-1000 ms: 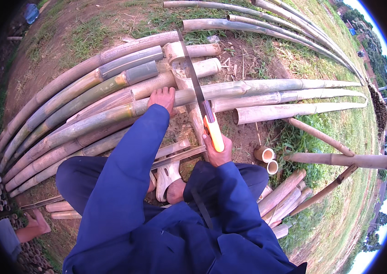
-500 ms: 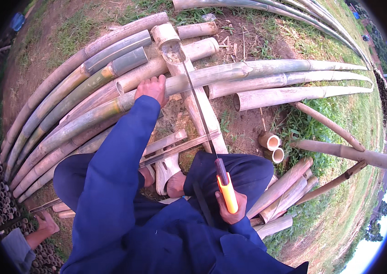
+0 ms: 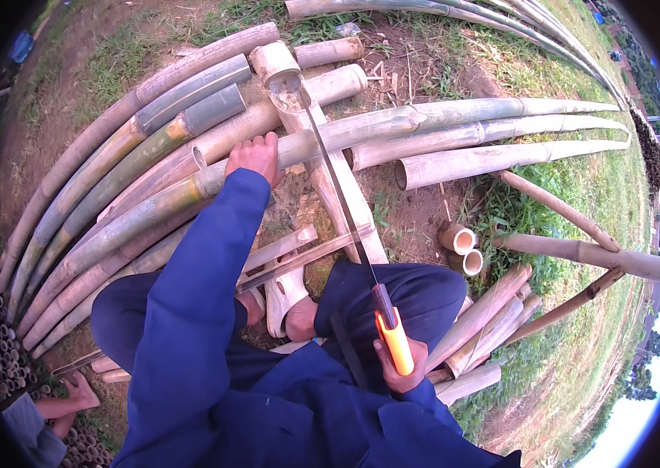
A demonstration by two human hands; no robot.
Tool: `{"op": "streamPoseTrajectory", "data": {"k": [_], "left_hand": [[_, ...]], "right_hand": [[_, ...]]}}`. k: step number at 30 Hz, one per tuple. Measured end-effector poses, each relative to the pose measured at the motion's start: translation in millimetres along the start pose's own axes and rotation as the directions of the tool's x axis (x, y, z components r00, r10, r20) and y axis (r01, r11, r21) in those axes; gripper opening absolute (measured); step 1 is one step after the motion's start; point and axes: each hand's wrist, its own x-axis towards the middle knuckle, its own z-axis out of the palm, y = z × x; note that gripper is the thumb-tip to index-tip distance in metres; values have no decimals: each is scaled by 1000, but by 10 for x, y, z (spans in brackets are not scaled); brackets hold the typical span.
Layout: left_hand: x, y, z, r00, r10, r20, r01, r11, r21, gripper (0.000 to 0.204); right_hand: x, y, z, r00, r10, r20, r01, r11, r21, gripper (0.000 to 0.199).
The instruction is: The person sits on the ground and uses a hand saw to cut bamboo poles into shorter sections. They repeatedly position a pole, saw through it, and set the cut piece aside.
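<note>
Sawing a split bamboo piece (image 3: 345, 204) lying across long bamboo poles (image 3: 135, 226) on the ground: right hand (image 3: 398, 373), fingers wrapped around orange handle of handsaw (image 3: 394, 341), blade reaching to piece's far end; left hand (image 3: 254, 157) pressed flat, fingers spread, on a pole beside the piece.
</note>
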Motion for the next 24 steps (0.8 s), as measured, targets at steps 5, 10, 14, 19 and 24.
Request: {"op": "streamPoseTrajectory", "data": {"k": [5, 10, 14, 19, 24], "left_hand": [[49, 31, -63, 998, -1, 55, 2, 1000, -19, 61], [24, -65, 23, 1000, 4, 10, -4, 1000, -5, 61], [-37, -10, -3, 999, 35, -11, -35, 999, 4, 60], [75, 26, -28, 998, -29, 58, 30, 999, -13, 59], [53, 12, -67, 997, -33, 65, 34, 999, -22, 59]], "right_hand": [[1308, 262, 549, 999, -8, -39, 15, 985, 174, 15], [901, 141, 365, 996, 70, 54, -77, 987, 142, 17], [-68, -133, -75, 998, 60, -4, -60, 998, -14, 32], [1053, 107, 421, 999, 13, -32, -8, 991, 137, 11], [1091, 186, 482, 998, 64, -12, -59, 961, 271, 14]]}}
